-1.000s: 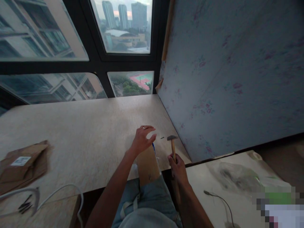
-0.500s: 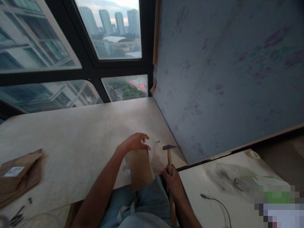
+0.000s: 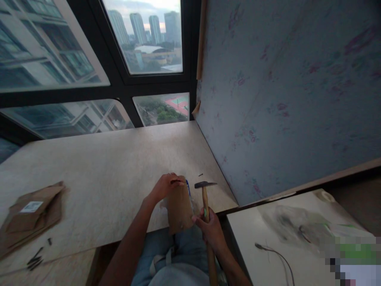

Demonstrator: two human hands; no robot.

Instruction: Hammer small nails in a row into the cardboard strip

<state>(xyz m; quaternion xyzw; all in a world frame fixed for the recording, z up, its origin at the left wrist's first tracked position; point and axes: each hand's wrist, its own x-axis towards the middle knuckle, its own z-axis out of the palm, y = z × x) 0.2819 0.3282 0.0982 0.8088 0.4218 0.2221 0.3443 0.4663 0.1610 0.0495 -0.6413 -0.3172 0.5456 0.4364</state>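
My left hand (image 3: pixel 166 187) is closed on the top edge of a brown cardboard piece (image 3: pixel 180 208), which hangs tilted over the table's front edge. Clear plastic and a strip of blue show along the cardboard's right side. In my right hand (image 3: pixel 210 228) is a hammer (image 3: pixel 205 200), gripped midway along its wooden handle with the dark head up. The right thumb reaches close to the cardboard's lower right edge; whether it touches, I cannot tell. Just beyond the hammer head, a small nail (image 3: pixel 200 174) lies on the pale tabletop (image 3: pixel 113 171).
At the left lie folded brown paper bags (image 3: pixel 35 210) with a white label. Several dark nails or screws (image 3: pixel 35 260) are nearby. On the white surface at right are a thin cable (image 3: pixel 275 251) and a clear plastic bag (image 3: pixel 285 222). A flower-patterned panel (image 3: pixel 268 119) rises beside the table.
My left hand has gone from hovering with fingers apart to closing on the cardboard's top edge. The hammer has shifted slightly left. The view has turned a little to the left.
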